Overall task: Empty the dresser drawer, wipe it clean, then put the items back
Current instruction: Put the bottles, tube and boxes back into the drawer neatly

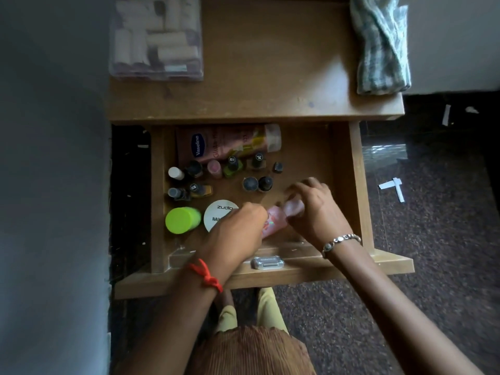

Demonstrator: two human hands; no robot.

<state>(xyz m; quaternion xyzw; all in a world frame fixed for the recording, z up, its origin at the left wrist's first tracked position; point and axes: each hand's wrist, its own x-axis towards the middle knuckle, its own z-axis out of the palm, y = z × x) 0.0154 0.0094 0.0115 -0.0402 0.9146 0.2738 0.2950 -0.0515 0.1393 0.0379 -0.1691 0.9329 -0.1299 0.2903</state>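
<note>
Evidently both hands share one grip on the pink bottle (pixel 273 226), which lies tilted low over the front of the open drawer (pixel 349 185). The left hand (pixel 238 226) has its fingers curled round the bottle's body to steady it. The right hand (pixel 316 209) closes its fingertips on the clear cap (pixel 295 208), probably to check or tighten it so that nothing leaks, though blur hides exactly how the fingers sit. Just beside the left hand stand a white round tub (pixel 219 216) and a green-lidded jar (pixel 182 220). Behind them the nail polish bottles (pixel 232 165) stand upright in loose rows, likely so they do not spill. The Vaseline tube (pixel 216 144) lies on its side along the back wall, probably because it is too long to stand. A small silver case (pixel 267 262) rests on the drawer's front edge. Up on the tabletop (pixel 270 77), a checked cloth (pixel 381 47) lies at the right edge, within reach for wiping, and a clear plastic box (pixel 157 36) of rolls sits at the left. With so much in the drawer and the middle of the tabletop bare, this is either the very start of emptying or the close of putting back, and I cannot tell which.
</note>
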